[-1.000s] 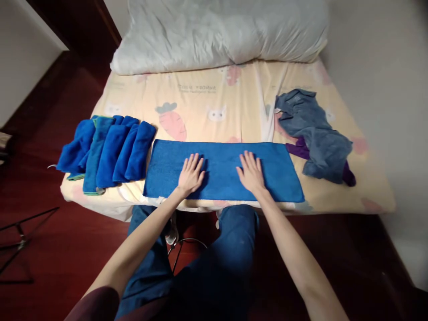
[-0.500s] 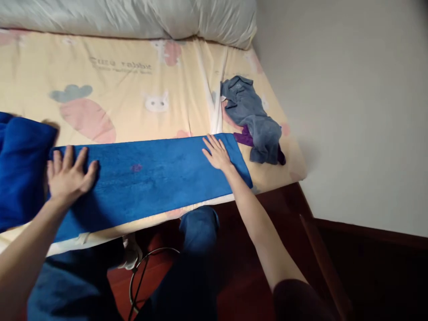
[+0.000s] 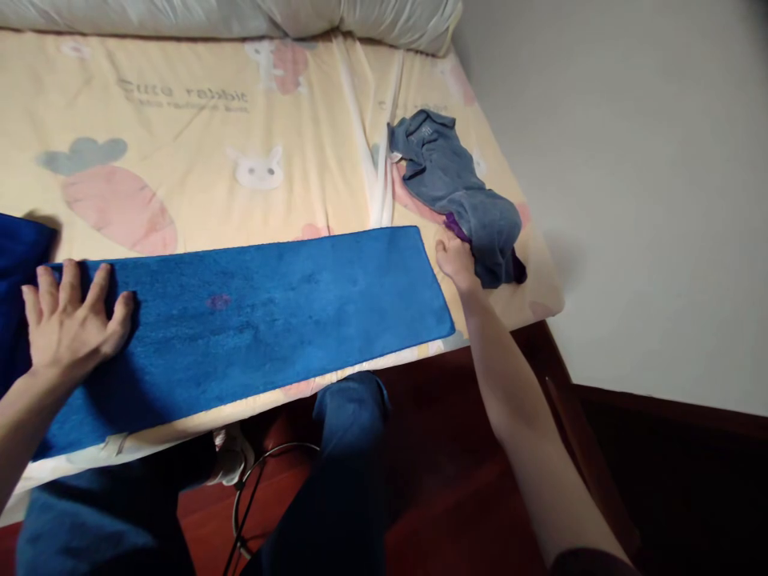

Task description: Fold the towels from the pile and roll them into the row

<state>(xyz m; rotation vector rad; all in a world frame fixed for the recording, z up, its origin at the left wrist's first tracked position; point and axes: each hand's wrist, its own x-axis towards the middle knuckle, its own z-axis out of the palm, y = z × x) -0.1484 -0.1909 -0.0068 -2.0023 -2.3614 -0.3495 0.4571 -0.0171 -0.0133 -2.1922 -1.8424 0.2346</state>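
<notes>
towel [image 3: 270, 304]: we see a deep, even royal blue, with one small purplish spot left of the centre of the frame.
folded cloth [image 3: 15, 248]: the same strong blue, at the left edge of the frame.
bedsheet [image 3: 198, 128]: we see pale cream yellow, printed with a pink carrot with grey-blue leaves at centre left, white rabbit faces, and grey lettering in the upper left.
crumpled garment [image 3: 462, 200]: we see dusty slate blue, right of centre.
purple cloth [image 3: 457, 229]: a dark violet strip shows under that garment.
pillow [image 3: 372, 16]: off-white, along the top of the frame.
floor [image 3: 456, 448]: we see dark reddish brown.
trousers [image 3: 342, 480]: dark blue, bottom centre.
wall [image 3: 630, 160]: plain light grey, right side.
</notes>
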